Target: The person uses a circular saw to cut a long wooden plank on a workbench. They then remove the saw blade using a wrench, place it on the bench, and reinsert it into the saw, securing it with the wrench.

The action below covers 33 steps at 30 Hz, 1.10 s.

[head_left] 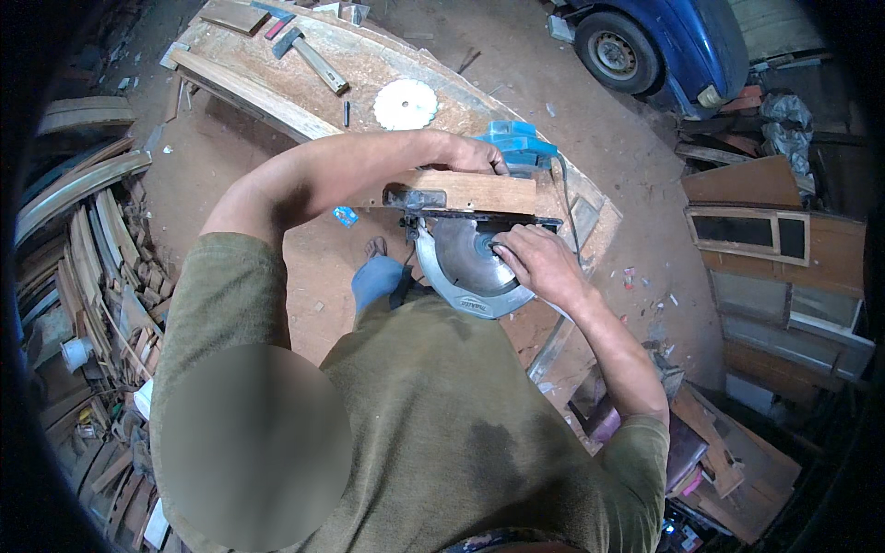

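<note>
A blue circular saw (518,145) rests on its side at the bench's near edge, its grey blade guard (475,302) and round blade (461,253) facing me. My left hand (472,155) reaches over a wooden block (493,192) and curls its fingers against the saw's body; the fingertips are partly hidden. At the blade's centre, my right hand (542,261) has thumb and fingers pinched together over the hub. Whatever small part lies between them is covered. A pale toothed saw blade (406,104) lies flat on the bench beyond my left forearm.
Sawdust covers the wooden workbench (369,64), where a hammer (312,63) and a small dark rod (347,113) lie. The saw's cord (567,198) runs along its right. Stacked timber (101,249) is at left; a blue vehicle (691,46) and wooden frames (751,235) stand right.
</note>
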Tool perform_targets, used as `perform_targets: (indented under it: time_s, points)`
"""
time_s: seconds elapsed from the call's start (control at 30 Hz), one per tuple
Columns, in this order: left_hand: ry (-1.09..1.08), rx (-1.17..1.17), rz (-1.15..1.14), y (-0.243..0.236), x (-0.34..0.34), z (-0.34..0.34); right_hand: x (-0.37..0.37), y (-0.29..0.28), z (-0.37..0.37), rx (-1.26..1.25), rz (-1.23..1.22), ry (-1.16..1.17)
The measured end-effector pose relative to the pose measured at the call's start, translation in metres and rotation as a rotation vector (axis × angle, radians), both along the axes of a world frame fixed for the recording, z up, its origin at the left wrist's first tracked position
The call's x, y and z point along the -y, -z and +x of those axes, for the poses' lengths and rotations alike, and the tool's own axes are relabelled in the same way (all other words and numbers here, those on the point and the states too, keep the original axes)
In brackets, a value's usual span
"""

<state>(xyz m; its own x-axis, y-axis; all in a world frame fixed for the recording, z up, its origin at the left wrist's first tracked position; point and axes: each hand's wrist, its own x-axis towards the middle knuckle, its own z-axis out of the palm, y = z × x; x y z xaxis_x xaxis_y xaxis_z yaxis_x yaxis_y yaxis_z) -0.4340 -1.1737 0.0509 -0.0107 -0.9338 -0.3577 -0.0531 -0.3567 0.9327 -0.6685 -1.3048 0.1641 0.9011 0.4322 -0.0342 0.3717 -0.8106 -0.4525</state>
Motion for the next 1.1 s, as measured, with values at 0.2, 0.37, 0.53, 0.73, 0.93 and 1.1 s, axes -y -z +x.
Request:
perform_targets:
  time_s: [0.2, 0.37, 0.53, 0.73, 0.93, 1.1]
  points:
    - [0.014, 0.111, 0.025, -0.003, 0.005, 0.000, 0.003, -0.014, 0.009, 0.140, -0.225, -0.211]
    - [0.064, 0.245, 0.012, -0.005, 0.018, 0.000, -0.010, -0.028, 0.017, 0.137, -0.437, -0.326]
    - [0.046, 0.319, 0.077, -0.014, 0.019, -0.004, -0.019, -0.023, 0.012, 0.123, -0.498, -0.264]
    - [0.076, 0.191, 0.086, -0.020, 0.029, -0.007, -0.016, -0.024, 0.014, 0.058, -0.437, -0.216]
    - [0.143, 0.186, 0.127, -0.018, 0.043, -0.006, 0.007, -0.019, 0.023, -0.100, -0.063, -0.197]
    - [0.132, 0.199, 0.101, -0.023, 0.039, -0.009, 0.014, -0.025, 0.024, -0.077, -0.029, -0.217]
